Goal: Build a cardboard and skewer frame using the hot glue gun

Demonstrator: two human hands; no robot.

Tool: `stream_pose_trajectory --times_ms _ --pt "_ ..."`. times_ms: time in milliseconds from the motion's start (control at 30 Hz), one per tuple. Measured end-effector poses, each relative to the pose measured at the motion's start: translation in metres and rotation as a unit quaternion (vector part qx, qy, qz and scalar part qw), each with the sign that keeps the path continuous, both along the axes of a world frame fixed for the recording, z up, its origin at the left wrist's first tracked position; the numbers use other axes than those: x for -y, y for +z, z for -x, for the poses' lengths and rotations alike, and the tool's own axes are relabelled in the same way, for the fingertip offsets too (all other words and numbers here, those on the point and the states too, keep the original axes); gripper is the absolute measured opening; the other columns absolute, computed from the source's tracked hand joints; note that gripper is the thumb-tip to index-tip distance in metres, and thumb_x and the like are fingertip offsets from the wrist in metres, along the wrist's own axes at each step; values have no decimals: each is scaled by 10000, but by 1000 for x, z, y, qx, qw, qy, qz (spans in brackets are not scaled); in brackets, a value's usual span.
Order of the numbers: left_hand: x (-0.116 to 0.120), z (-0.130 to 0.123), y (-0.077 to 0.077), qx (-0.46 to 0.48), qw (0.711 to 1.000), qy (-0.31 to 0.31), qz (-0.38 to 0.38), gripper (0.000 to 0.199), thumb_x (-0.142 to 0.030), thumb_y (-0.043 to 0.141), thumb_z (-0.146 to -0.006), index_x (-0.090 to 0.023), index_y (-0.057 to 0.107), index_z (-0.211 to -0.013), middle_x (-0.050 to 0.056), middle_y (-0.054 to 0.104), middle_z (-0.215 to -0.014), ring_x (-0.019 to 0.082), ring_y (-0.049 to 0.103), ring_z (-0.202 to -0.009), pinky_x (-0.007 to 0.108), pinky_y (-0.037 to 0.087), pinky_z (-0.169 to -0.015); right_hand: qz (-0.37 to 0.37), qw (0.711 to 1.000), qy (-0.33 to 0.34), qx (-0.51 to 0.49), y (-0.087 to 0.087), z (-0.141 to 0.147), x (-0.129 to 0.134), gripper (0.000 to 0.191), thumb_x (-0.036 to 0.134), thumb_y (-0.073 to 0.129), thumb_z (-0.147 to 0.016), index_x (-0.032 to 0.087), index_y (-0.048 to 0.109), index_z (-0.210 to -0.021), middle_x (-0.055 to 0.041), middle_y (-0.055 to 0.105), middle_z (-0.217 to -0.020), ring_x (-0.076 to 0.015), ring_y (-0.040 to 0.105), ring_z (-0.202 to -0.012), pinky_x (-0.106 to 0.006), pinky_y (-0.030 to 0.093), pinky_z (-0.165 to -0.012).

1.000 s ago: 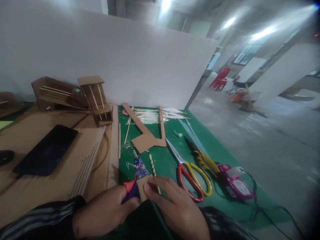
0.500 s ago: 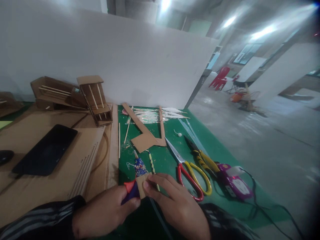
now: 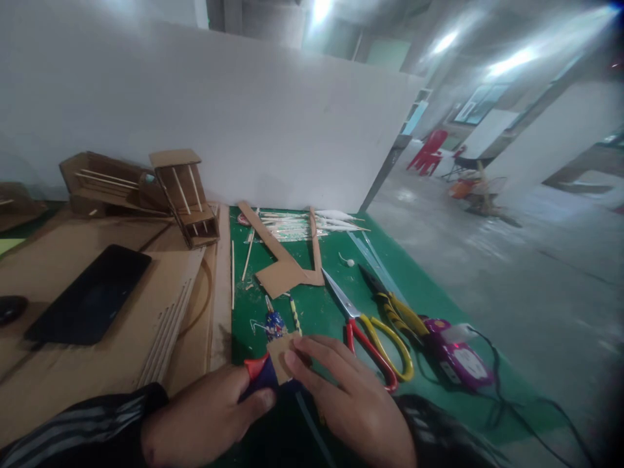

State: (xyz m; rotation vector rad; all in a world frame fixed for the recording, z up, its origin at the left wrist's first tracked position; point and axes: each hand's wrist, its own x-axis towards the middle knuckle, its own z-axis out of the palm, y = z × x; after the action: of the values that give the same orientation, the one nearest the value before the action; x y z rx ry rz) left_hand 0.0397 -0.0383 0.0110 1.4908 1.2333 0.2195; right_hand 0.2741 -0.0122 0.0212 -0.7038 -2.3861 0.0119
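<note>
My left hand [image 3: 219,403] is wrapped round a dark blue glue gun [image 3: 263,377] with an orange-red part showing above the fingers. Its blue, speckled front end points away from me. Between the thumb and fingers of my right hand [image 3: 346,390] is a small square of brown cardboard [image 3: 279,361], held over the gun's body and hiding part of it. Just beyond the hands lies a yellow patterned stick [image 3: 295,315], its near end covered by my right hand. Scissors [image 3: 358,318] with red and yellow handles lie right of my right hand.
Yellow-black pliers [image 3: 397,309] and a purple power strip [image 3: 455,357] with cables lie at right. Cut cardboard [image 3: 280,277] and bundled sticks [image 3: 292,226] lie further back. A black tablet [image 3: 92,292] and cardboard models [image 3: 188,195] are at left, before a white panel [image 3: 244,117].
The cardboard square and the glue gun have shifted slightly right, and the square has tilted a little. My right hand has moved slightly with it.
</note>
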Motion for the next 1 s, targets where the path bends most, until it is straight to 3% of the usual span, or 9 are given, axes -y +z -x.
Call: stream_pose_trajectory --times_ms 267,733,1000 --pt "-2 0 -2 3 999 12 34 572 -715 310 -936 -188 514 -849 -37 535 -653 112 508 -551 210 399 -513 -17 1000 3 -17 -1 -16 10 350 72 463 -984 136 649 -1274 -137 709 -1177 -203 631 -1179 -316 562 -991" --pt "0 0 1 20 1000 20 3 473 -646 387 -946 -212 546 -845 -40 513 -627 128 499 -527 235 373 -492 -8 1000 22 1 -10 -10 2 379 30 380 -983 102 641 -1249 -125 714 -1188 -209 635 -1151 -363 573 -988" --pt "0 -1 -2 25 999 30 -26 469 -613 406 -954 -197 623 -956 -52 512 -585 144 487 -520 255 421 -593 -25 1000 12 -15 -21 -8 -1 352 55 405 -990 107 661 -1227 -131 718 -1139 -222 630 -1108 -360 591 -934"
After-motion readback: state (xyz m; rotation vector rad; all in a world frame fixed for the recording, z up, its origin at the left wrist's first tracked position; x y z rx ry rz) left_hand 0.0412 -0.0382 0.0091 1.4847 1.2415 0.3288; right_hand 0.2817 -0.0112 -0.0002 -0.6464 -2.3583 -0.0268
